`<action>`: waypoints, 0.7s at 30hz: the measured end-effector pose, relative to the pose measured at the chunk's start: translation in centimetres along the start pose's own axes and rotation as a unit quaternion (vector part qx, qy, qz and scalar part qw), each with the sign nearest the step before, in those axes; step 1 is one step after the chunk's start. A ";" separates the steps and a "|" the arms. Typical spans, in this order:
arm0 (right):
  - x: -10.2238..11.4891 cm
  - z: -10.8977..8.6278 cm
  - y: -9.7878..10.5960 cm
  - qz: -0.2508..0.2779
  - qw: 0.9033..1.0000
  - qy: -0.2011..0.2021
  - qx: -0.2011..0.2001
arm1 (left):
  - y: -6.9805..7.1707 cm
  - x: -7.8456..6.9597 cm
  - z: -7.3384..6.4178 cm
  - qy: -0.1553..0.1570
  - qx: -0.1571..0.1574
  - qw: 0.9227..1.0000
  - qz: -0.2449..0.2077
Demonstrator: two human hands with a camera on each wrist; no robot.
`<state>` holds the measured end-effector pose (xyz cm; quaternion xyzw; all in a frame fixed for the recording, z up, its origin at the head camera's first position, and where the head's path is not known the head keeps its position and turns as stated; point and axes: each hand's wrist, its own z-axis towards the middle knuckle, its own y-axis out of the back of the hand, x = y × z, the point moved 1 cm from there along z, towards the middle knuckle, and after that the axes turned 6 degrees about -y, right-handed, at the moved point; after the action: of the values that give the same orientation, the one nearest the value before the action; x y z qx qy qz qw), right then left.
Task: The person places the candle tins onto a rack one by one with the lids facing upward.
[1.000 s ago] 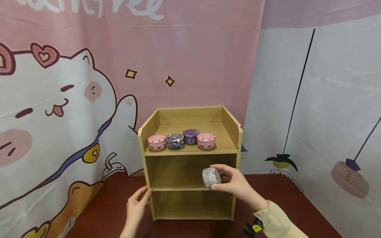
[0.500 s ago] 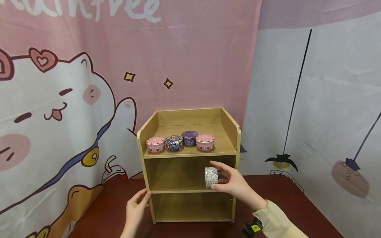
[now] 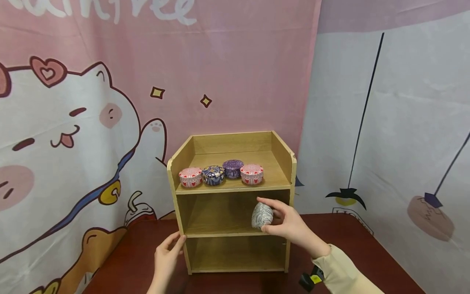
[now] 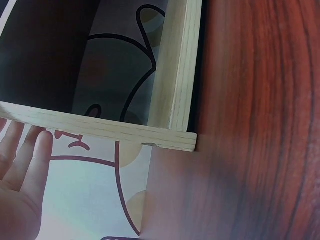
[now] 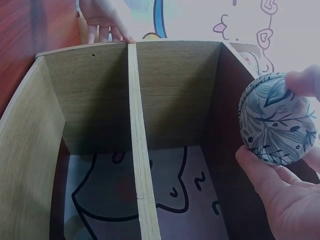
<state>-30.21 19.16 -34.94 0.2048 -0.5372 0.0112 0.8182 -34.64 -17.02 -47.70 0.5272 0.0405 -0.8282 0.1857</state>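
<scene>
My right hand [image 3: 290, 224] holds a small round tin [image 3: 262, 216] with a grey-and-white leaf print between thumb and fingertips. The tin is tilted in front of the right part of the shelf unit's middle compartment. Its round printed face shows in the right wrist view, where the same tin [image 5: 277, 119] has fingertips at its edge. My left hand [image 3: 166, 255] touches the left side of the wooden shelf unit [image 3: 235, 235], thumb tip at the front edge beside the middle board. In the left wrist view, extended fingers [image 4: 31, 160] lie along the outside of the side panel.
Several round tins stand on the top shelf: a pink one [image 3: 190, 177] at left, a dark blue one [image 3: 213, 175], a purple one [image 3: 233, 169] behind, and another pink one [image 3: 251, 174]. The unit stands on a dark red table [image 3: 121, 261] before a printed cartoon curtain [image 3: 249, 73].
The leaf-print tin turns in my right hand: its face was tilted, then edge-on, and is now tilted again. The left hand stays at the side panel.
</scene>
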 end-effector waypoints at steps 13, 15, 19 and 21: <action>-0.1 -0.4 -0.2 0.002 0.998 0.038 -0.059 | 0.0 -0.1 0.1 -0.007 -0.005 1.000 0.002; -0.1 -0.5 -0.3 -0.011 0.996 0.049 -0.078 | 0.0 0.0 0.0 -0.004 -0.004 1.000 0.005; 0.0 -0.7 -0.3 -0.032 0.991 0.066 -0.110 | -0.1 0.0 0.0 -0.003 -0.002 1.000 0.001; 0.1 -0.8 -0.3 -0.031 0.990 0.069 -0.117 | -0.1 0.0 0.0 -0.006 -0.002 1.000 -0.001</action>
<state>-29.42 19.12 -35.23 0.1226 -0.4701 -0.0627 0.8718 -34.64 -16.96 -47.75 0.5218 0.0422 -0.8315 0.1862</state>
